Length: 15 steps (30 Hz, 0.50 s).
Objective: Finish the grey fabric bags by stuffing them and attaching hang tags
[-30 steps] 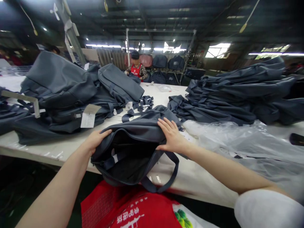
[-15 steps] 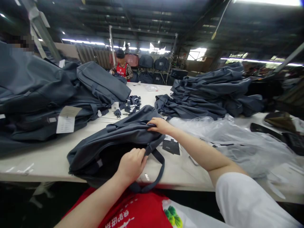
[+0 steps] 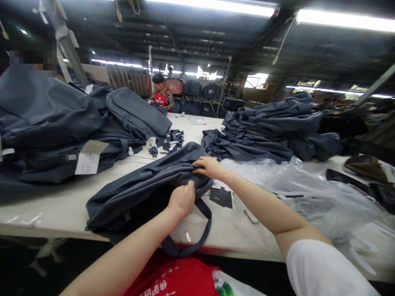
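Note:
A dark blue-grey bag (image 3: 129,187) lies on the white table in front of me, its mouth open toward me and its inside dark. My right hand (image 3: 210,167) pinches the upper edge of the opening near the bag's right end. Just below it, my left hand (image 3: 182,198) is closed on the lower edge of the same opening; its fingertips are partly hidden. From the bag's right end a strap (image 3: 206,226) loops down over the table's front edge. Black and white tags (image 3: 221,197) lie right beside the bag.
Similar bags are heaped at the left (image 3: 52,123), with a hanging paper tag (image 3: 91,157), and stacked at the right (image 3: 268,127). Clear plastic bags (image 3: 296,181) cover the table's right side. Small strap pieces (image 3: 173,140) lie behind my bag. A person in a red apron (image 3: 160,98) works at the far end.
My left hand has moved up and slightly right along the bag's opening, closer to my right hand. The right hand keeps its pinch. The camera view has tilted up a little.

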Each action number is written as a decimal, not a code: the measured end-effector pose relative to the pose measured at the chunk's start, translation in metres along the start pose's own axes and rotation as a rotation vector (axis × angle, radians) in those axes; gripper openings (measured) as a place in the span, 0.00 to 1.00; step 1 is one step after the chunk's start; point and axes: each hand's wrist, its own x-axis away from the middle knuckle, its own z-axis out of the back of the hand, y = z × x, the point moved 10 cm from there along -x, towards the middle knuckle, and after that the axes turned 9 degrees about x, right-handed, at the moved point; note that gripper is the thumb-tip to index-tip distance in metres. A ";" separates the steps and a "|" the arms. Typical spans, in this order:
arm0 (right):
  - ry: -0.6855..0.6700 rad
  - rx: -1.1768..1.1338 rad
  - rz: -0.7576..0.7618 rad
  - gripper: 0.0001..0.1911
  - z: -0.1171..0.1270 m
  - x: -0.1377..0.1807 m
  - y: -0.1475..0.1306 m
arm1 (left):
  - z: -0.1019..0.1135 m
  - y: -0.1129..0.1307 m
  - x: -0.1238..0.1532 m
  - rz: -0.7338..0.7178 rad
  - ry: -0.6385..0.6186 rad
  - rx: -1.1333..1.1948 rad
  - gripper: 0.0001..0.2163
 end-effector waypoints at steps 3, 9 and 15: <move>0.108 0.009 -0.039 0.16 0.018 0.004 -0.013 | 0.020 -0.016 0.001 0.104 0.074 0.100 0.06; 0.350 -0.059 0.234 0.28 0.068 0.034 -0.098 | 0.079 -0.028 0.003 0.165 0.240 0.273 0.07; 0.406 -0.001 0.274 0.37 0.084 0.023 -0.107 | 0.158 -0.001 0.016 0.054 0.382 0.391 0.10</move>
